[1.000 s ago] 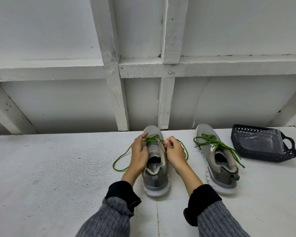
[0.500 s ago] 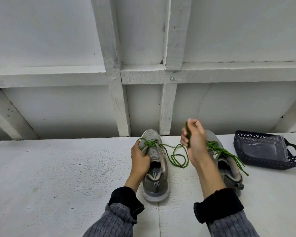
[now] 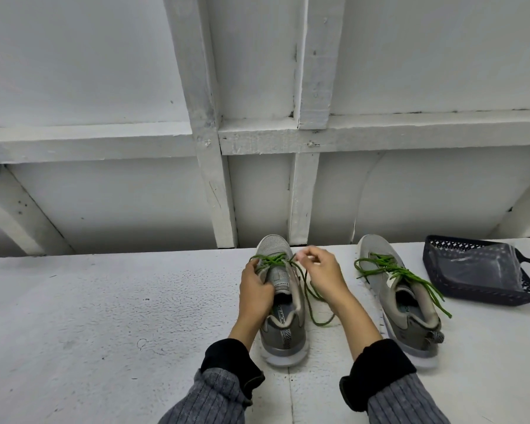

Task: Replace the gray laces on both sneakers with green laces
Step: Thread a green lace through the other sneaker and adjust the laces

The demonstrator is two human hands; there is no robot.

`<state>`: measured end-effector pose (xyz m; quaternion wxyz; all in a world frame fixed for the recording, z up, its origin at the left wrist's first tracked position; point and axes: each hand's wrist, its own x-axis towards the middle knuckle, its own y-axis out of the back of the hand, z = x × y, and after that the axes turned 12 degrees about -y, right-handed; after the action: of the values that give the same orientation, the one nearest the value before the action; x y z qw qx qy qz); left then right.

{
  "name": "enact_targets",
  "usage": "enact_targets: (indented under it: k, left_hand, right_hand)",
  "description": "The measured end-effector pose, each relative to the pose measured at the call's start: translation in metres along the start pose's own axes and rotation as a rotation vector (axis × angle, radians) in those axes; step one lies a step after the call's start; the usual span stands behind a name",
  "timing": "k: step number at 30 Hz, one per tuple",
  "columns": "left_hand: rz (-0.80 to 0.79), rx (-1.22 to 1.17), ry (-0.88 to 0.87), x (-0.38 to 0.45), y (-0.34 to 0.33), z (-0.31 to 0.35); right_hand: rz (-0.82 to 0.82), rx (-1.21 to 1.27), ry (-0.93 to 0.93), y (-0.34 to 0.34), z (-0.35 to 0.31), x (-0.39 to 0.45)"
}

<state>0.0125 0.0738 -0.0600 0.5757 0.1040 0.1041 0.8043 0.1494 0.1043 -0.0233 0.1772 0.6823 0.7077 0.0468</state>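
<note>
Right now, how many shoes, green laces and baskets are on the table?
Sneakers: 2, the left sneaker and the right sneaker
Green laces: 2, one lace in the left sneaker, another lace in the right
Baskets: 1, the dark basket
Total: 5

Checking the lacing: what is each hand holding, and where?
Left hand grips the left sneaker at its eyelet side. Right hand pinches the green lace near its free end.

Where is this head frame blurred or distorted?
Head view: the right hand has motion-smeared fingertips over the left sneaker; the wall beams bow from the wide lens; light is flat and even, with glare only on the basket liner.
</note>
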Motion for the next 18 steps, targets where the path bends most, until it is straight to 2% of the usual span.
enact_targets:
  k: [6, 10, 12, 14, 18]
  left_hand:
    - [0.017, 0.02, -0.005, 0.0, 0.0, -0.005]
    - [0.019, 0.025, 0.014, 0.001, -0.001, -0.006]
    - [0.009, 0.037, 0.016, 0.001, -0.002, -0.006]
    - [0.001, 0.046, 0.004, 0.001, -0.003, -0.007]
    - [0.013, 0.052, 0.013, 0.001, -0.003, -0.005]
  right_hand:
    - [-0.193, 0.916, 0.116, 0.03, -0.064, -0.032]
    - [-0.16, 1.083, 0.165, 0.049, -0.079, -0.043]
    - [-0.121, 1.065, 0.11, 0.051, -0.075, -0.04]
    - [-0.069, 0.892, -0.004, 0.048, -0.062, -0.032]
    - [-0.017, 0.109, -0.284, 0.027, -0.02, -0.014]
